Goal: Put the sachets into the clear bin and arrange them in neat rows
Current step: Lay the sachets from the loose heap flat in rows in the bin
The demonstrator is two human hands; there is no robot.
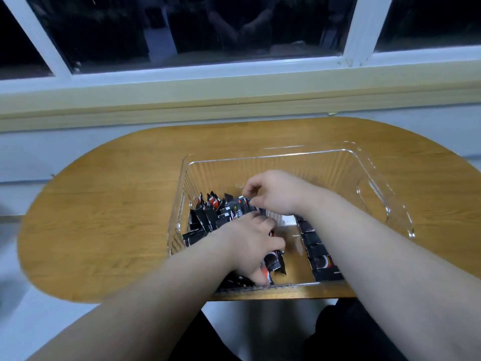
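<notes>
Showing both hands inside the clear bin (374, 173), which stands on the oval wooden desk (109, 204) with its ribbed walls upright and a handle cut-out in its right wall. Loose sachets (205, 220), black with red and white print, lie heaped and tilted against the bin's left wall. A row of sachets (316, 246) lies flat and overlapping on the bin floor, running toward the near wall and partly hidden under the right forearm. The right hand (278, 194) reaches across the middle of the bin. Its grip is narrow, with thumb and curled fingers pinching the top edge of an upright sachet (240, 204) at the edge of the heap. The left hand (247, 243) sits low in the bin's near left part, its grip curled round a printed sachet (276, 263) that sticks out beneath the palm; motion blur hides how its fingertips lie. A white packet (286, 220) shows on the bin floor between the two hands, just below the right wrist. Beyond the bin's far wall, past the desk edge, a white-framed window (359, 27) with dark panes spans the view.
</notes>
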